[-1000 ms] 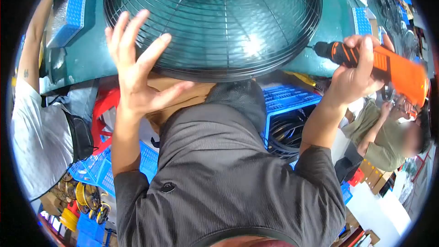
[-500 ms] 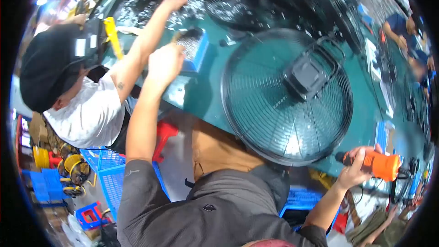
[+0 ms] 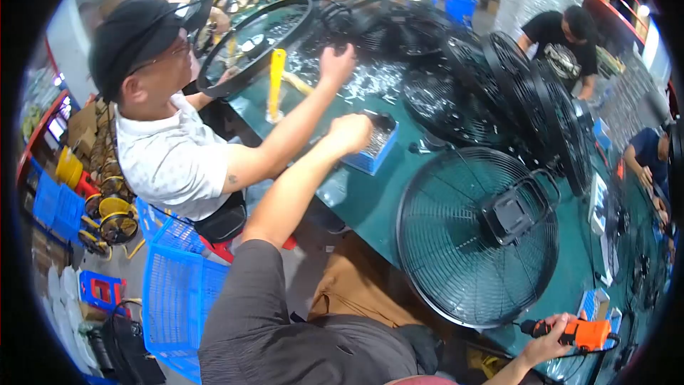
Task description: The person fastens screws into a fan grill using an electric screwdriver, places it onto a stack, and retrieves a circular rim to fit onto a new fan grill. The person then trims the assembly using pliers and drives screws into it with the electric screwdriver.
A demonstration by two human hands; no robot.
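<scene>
My right hand [image 3: 547, 346] is wrapped round an orange and black electric screwdriver [image 3: 590, 334] by the table's near right edge. Its dark tip points left, close to the rim of a black fan [image 3: 459, 271] lying on the table with its mesh guard and a square motor housing [image 3: 509, 214] uppermost. My left hand [image 3: 350, 133] is closed at the left side of a blue box [image 3: 374, 162] filled with small metal pieces, probably screws. Whatever its fingers pinch is hidden from view.
On the left, a co-worker in a cap reaches one hand [image 3: 337, 64] over shiny small parts [image 3: 370, 82] and steadies a black ring [image 3: 214, 89]. A yellow-handled tool [image 3: 276, 85] lies nearby. Fan guards [image 3: 513, 71] are stacked behind. Blue crates [image 3: 178, 292] stand below left.
The view has tilted up, so the table sits lower and further right. My left hand stays by the blue box; my right hand keeps the screwdriver. The co-worker's head has lifted.
</scene>
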